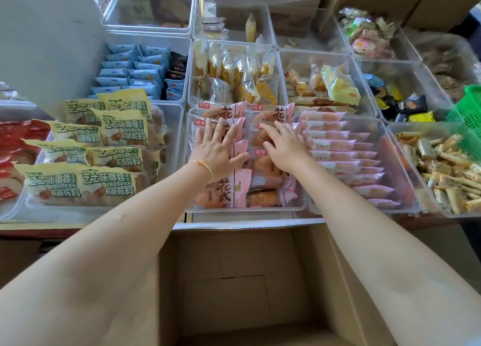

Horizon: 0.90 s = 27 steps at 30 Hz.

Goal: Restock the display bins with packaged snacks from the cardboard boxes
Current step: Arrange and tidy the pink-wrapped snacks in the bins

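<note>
1. Left hand [217, 147]: fingers spread flat, palm down, pressing on the pink bread packets [235, 186] in the clear bin [246, 209] at centre. It grips nothing. A thin yellow band circles the wrist.
2. Right hand [285, 147]: also flat and spread, palm resting on the right-hand column of the same packets; nothing clasped.
3. Packets lie in two overlapping rows filling the bin; those under the palms are partly hidden.
4. Cardboard box [242, 280] sits open just below the bin, at the near edge of the surface. Its visible floor is bare; the near corners are cut off by both forearms.
5. Left neighbour bin holds yellow-green packets [104, 153]; right neighbour holds slim pink packets [335, 147].
6. Far bins blurred, contents hard to read.
</note>
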### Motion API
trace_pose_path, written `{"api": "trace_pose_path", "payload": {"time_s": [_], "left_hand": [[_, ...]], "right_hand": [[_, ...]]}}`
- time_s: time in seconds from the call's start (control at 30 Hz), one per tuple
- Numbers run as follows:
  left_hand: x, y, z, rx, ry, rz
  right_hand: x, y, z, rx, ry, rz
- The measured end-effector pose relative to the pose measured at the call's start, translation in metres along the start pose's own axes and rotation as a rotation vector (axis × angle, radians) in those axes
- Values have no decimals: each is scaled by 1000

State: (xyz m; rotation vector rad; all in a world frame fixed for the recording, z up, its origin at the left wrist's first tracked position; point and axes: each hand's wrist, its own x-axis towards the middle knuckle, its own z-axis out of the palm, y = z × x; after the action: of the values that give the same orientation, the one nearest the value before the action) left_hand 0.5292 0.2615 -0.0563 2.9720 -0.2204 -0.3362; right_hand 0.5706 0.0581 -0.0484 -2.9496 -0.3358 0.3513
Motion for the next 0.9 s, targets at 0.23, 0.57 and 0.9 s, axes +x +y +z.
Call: {"api": "trace_pose_path", "payload": {"time_s": [0.23,0.57,0.9], "left_hand": [[9,-3,-1,3,-91,-49],[-52,8,-11,74,139,112],[-60,40,-4,91,132,127]], "right_hand": [[11,7,11,58,-59,-9],[-34,-8,-3,-67,6,-54],[-47,25,-12,159,176,25]]}}
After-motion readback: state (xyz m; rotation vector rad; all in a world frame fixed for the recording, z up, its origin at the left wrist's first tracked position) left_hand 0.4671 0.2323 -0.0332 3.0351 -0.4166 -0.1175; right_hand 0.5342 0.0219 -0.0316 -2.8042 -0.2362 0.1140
